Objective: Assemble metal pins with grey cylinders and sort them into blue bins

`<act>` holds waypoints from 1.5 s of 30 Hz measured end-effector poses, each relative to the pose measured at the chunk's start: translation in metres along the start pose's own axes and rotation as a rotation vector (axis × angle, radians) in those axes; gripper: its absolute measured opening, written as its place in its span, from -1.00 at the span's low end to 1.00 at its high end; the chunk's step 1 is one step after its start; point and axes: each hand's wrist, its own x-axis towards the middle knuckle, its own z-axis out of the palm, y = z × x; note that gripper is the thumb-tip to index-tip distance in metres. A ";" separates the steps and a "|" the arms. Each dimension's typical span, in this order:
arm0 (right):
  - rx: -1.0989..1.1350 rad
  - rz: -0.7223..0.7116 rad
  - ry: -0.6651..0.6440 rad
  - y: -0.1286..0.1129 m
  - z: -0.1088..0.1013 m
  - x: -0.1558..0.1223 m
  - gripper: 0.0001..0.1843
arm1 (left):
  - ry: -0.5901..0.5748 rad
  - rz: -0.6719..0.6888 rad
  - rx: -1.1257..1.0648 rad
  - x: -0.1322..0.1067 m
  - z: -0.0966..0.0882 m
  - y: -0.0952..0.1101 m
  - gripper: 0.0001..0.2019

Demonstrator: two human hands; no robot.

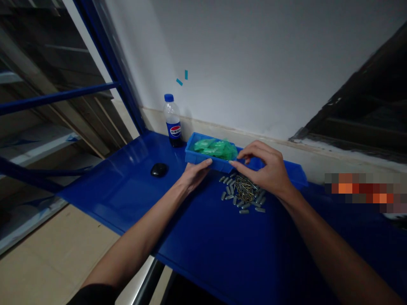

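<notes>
- Tray position: the blue tray [219,164] sits near the wall at the back of the blue tabletop [197,237], with crumpled green plastic [214,148] inside. Whether its base is fully seated cannot be told.
- Left hand [195,173]: closed around the tray's near wall, thumb over the outside, fingers passing underneath. Risk: tipping of the tray, caused by uneven lift from this single support point.
- Right hand [265,167]: thumb and forefinger almost together at the tray's right end, the other fingers curled. Whether anything is pinched cannot be told. Risk: a small part slipping loose, caused by a fingertip-only hold.
- Loose parts: slender metal pins [244,188] lie heaped with short grey cylinders [260,209] just in front of the tray and below the right hand. Risk: scattering or mixing, caused by the wrist or tray edge sweeping the heap.
- Green plastic: bulges up to the rim. Risk: snagging on fingers and spilling over the side.
- Second blue tray [295,173]: partly hidden behind the right hand. Risk: an unintended knock, caused by limited clearance.
</notes>
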 end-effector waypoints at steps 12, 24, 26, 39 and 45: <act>0.792 0.576 -0.010 -0.044 0.035 -0.041 -0.43 | -0.164 0.201 0.881 -0.004 0.025 0.033 0.31; 1.496 1.032 0.602 -0.018 0.026 -0.098 -0.59 | -0.701 0.257 1.838 0.026 0.098 0.003 0.10; 1.450 1.070 0.614 -0.012 0.025 -0.102 -0.62 | -0.730 0.249 1.860 0.028 0.096 -0.002 0.11; 0.984 1.111 0.370 0.022 0.003 -0.114 -0.67 | -0.650 0.249 1.402 0.040 0.070 -0.021 0.06; 0.785 1.060 0.266 0.025 -0.009 -0.118 -0.59 | -0.631 0.242 1.462 0.034 0.074 -0.015 0.06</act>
